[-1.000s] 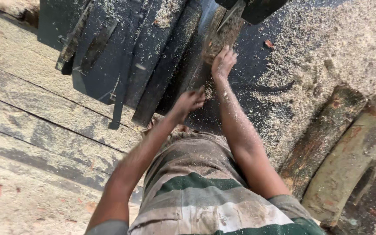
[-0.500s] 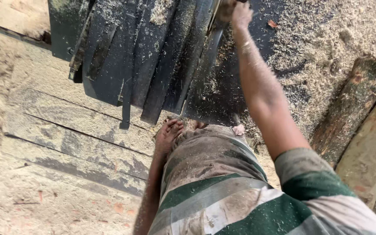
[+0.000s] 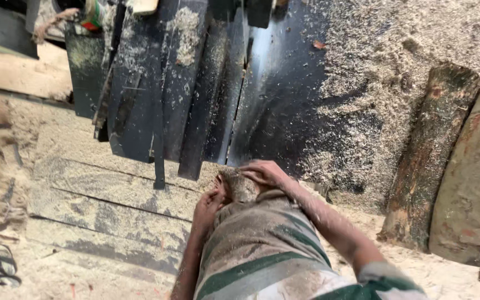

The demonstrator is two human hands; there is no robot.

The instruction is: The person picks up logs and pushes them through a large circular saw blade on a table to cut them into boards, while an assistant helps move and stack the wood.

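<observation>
Both hands are back at the waist now — the right hand (image 3: 263, 173) has come down off the dark, sawdust-caked metal machine bed (image 3: 195, 89) and lies fingers-bent on the bunched top edge of the dusty striped waist cloth (image 3: 251, 233), while the left hand (image 3: 208, 204) pinches that fold from the other side. The machine's near edge hangs close ahead; worn wooden planks (image 3: 101, 205) lie open on the left, bark-covered logs (image 3: 456, 166) crowd the right.
</observation>
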